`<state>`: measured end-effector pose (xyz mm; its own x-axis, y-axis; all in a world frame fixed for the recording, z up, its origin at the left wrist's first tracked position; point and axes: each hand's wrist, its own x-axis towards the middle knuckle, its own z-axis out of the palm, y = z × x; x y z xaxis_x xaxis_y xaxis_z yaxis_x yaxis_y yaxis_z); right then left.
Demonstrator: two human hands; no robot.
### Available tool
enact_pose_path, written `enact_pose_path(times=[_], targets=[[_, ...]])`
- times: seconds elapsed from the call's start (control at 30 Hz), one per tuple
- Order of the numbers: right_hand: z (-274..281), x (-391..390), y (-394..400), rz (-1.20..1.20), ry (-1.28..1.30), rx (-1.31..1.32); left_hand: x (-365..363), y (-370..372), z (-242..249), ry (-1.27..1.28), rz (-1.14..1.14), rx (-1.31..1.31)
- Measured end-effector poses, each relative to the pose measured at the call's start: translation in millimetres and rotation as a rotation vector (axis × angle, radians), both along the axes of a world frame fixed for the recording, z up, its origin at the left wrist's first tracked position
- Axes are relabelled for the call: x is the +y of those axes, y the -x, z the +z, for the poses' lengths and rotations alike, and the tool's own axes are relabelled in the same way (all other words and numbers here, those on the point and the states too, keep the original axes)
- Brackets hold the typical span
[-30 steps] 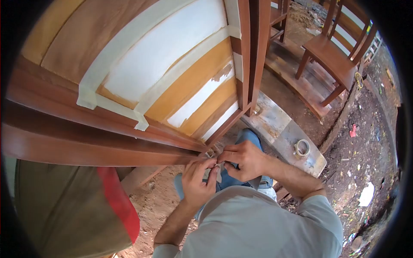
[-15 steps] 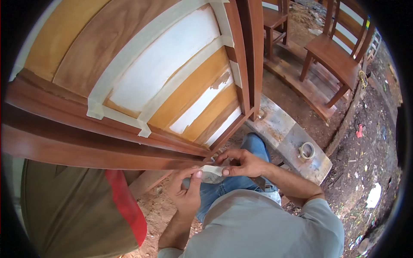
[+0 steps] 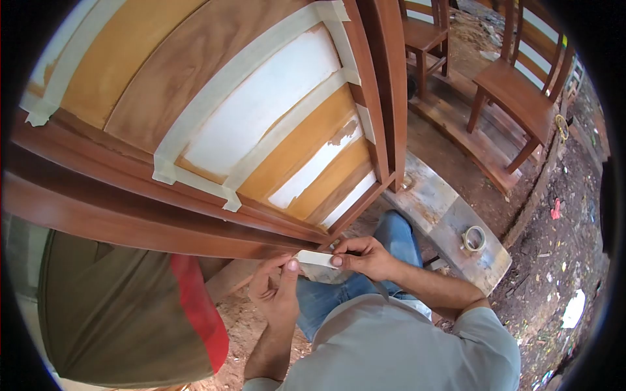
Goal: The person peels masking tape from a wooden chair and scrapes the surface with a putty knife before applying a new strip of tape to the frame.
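Note:
A short strip of pale masking tape (image 3: 315,259) is stretched between my two hands, in front of the panel's lower edge. My left hand (image 3: 278,290) pinches its left end between thumb and finger. My right hand (image 3: 368,259) pinches the other end, and a dark, flat, pointed thing (image 3: 379,289) shows beneath that hand. Just beyond the fingers stands a brown wooden framed panel (image 3: 130,205) with curved bands of white, tan and wood grain. Masking tape (image 3: 171,140) borders its large white band (image 3: 267,98), with loose ends overlapping the frame.
A tape roll (image 3: 474,238) lies on a stained bench (image 3: 435,207) to the right. Brown wooden chairs (image 3: 515,91) stand on planks behind it. A dark cloth with a red stripe (image 3: 195,309) hangs at lower left. Litter is scattered over the soil at right.
The tape strip, curled before, is now straighter and flatter between my fingers. The view has shifted slightly, so the panel, bench and chairs appear further right and lower.

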<state>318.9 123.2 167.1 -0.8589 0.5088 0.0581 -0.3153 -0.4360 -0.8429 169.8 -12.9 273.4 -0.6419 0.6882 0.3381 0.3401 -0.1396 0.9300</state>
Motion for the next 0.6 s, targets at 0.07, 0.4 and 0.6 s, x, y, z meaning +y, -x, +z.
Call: enact_pose_path(times=[0.07,0.4,0.6], targets=[[3,-1,-1,-0.011,-0.044,-0.031,2,-2,6,-0.010,0.025,0.102],[15,3,5,-0.024,0.003,0.027,7,4,26,0.029,0.045,0.382],[22,10,20,0.094,0.191,0.040,19,-2,44,-0.013,0.082,0.474]])
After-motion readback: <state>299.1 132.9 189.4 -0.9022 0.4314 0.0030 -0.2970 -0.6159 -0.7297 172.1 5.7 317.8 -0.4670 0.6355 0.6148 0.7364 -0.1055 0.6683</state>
